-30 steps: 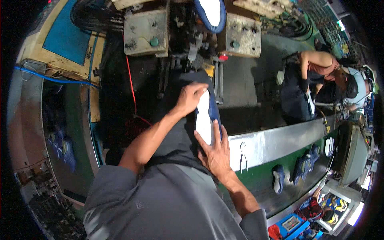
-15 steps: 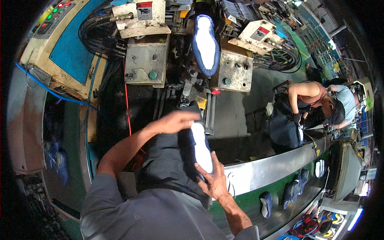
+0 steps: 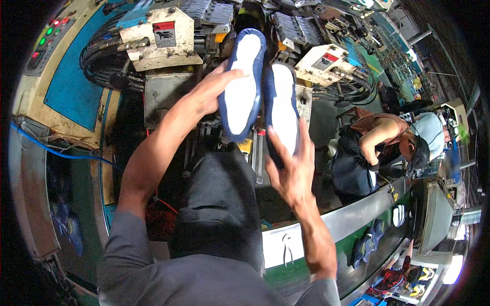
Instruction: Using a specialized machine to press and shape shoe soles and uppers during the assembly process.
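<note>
Two blue shoe uppers with white undersides turned up are side by side in front of the machine. My left hand is closed on the edge of the left shoe upper, its thumb lying across the white underside. Toe up, the right shoe upper is in my right hand, with fingers and thumb spread around its lower end. The far end of the left one is close to the machine's middle opening. Whether the machine still touches it, I cannot tell.
White machine heads with hoses flank the shoes. A control panel with lit buttons stands at left. To my right, a metal-edged green conveyor carries several blue shoes. A co-worker sits bent over beyond it.
My right hand has lifted its shoe upper from my lap up to the machine. My left hand has left that one and taken hold of the other, which now sits lower and tilted.
</note>
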Motion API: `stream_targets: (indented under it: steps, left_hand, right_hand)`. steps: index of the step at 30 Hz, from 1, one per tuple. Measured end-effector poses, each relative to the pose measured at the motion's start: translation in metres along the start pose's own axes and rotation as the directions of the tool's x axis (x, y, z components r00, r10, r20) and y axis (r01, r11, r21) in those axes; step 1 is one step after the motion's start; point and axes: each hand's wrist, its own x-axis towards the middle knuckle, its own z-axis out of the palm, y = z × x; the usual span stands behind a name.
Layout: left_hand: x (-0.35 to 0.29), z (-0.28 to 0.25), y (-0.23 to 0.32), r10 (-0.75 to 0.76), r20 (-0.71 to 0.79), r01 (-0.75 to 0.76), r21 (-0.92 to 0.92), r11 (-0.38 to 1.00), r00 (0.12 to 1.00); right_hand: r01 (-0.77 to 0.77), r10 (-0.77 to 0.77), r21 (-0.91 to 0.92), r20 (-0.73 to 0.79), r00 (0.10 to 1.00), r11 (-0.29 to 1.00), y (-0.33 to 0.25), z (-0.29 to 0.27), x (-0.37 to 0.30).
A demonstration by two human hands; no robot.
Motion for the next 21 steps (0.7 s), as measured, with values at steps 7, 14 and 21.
stream_targets:
  steps: [7, 14, 21]
  left_hand:
    - [-0.181, -0.051, -0.024, -0.039, -0.143, 0.04, 0.007, 0.999, 0.989]
    - [-0.275, -0.072, -0.076, -0.163, -0.239, 0.138, -0.116, 0.984, 0.957]
    - [-0.303, -0.074, -0.123, -0.115, -0.05, 0.092, -0.328, 0.94, 0.992]
  right_hand:
    - [0.007, -0.006, 0.019, -0.029, 1.0, 1.0, 0.007, 0.086, 0.116]
    - [-0.014, 0.028, 0.08, -0.179, 0.983, 0.997, 0.015, 0.121, 0.114]
    - [0.019, -0.019, -0.066, -0.003, 1.0, 0.998, -0.007, 0.109, 0.117]
